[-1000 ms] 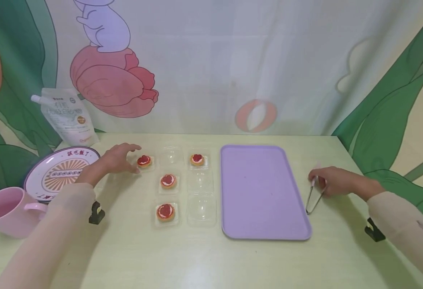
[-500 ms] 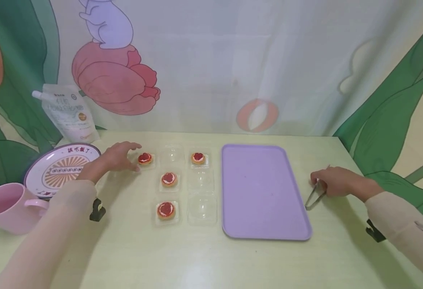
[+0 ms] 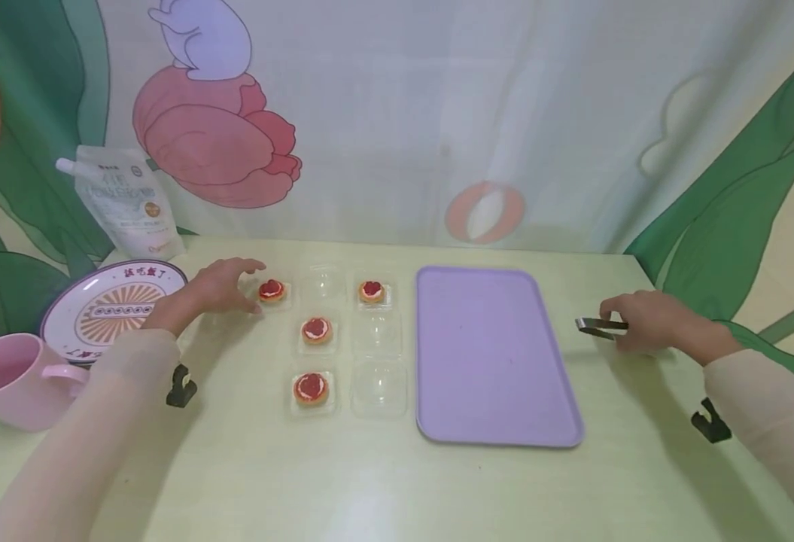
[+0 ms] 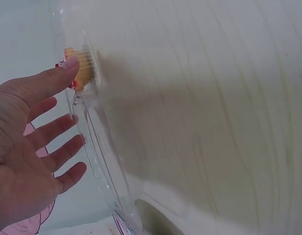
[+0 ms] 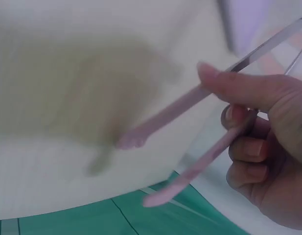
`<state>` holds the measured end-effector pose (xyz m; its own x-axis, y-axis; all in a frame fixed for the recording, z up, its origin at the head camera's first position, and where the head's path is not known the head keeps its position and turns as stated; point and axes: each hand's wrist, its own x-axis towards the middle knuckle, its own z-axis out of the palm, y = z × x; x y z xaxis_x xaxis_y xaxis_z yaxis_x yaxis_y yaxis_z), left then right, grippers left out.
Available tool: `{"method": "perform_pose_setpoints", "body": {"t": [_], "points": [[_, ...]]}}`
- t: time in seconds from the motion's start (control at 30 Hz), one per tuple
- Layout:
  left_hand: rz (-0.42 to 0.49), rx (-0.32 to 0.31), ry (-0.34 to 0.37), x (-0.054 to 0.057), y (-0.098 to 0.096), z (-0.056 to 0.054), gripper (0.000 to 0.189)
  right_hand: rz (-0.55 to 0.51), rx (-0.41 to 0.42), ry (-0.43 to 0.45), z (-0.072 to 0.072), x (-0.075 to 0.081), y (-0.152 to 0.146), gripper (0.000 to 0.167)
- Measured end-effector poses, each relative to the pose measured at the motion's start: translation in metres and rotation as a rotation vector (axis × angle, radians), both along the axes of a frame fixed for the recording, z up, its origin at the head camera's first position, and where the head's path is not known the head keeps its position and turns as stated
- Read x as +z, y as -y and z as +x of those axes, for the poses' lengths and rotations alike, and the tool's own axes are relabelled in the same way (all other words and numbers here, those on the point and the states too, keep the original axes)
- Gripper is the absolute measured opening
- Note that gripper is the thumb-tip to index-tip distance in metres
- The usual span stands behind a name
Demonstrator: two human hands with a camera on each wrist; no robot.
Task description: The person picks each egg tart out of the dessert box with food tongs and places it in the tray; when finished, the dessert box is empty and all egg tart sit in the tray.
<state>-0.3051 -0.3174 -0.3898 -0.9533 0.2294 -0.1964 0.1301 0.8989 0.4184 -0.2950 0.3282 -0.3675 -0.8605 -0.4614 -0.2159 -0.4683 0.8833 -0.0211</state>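
My left hand (image 3: 217,287) reaches to the back left transparent plastic box, which holds a small red-topped tart (image 3: 271,290). In the left wrist view its fingers are spread and extended by the box wall (image 4: 103,159), and the thumb lies at the tart (image 4: 83,72); whether it touches is hard to tell. On the right, above the table, my right hand (image 3: 650,320) holds metal tongs (image 3: 598,326). The right wrist view shows their pink-tipped arms (image 5: 163,116) apart, between the thumb and the curled fingers.
Several transparent boxes stand mid-table, some with tarts (image 3: 317,330), such as the front one (image 3: 311,389). A purple tray (image 3: 494,357) lies right of them. At left are a pink mug (image 3: 13,384), a plate (image 3: 71,312) and a spouted pouch (image 3: 129,203).
My right hand has moved up and to the right, and the tongs have swung from hanging downward to lying level, bend end leftward. The left hand stays nearly in place.
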Motion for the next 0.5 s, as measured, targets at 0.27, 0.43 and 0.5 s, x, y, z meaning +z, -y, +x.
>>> {"method": "perform_pose_setpoints", "body": {"t": [0.27,0.43,0.5], "points": [[-0.012,-0.008,-0.020,-0.001,0.000,-0.003,0.076,-0.327,-0.148,0.214,0.001,0.017,-0.008,0.043],[-0.009,0.010,-0.002,0.000,-0.002,-0.002,0.077,-0.630,-0.237,0.337,0.006,0.014,-0.009,0.035],[-0.006,0.011,0.001,0.000,-0.002,-0.001,0.077,-0.792,-0.293,0.406,0.008,0.011,-0.008,0.026]]}}
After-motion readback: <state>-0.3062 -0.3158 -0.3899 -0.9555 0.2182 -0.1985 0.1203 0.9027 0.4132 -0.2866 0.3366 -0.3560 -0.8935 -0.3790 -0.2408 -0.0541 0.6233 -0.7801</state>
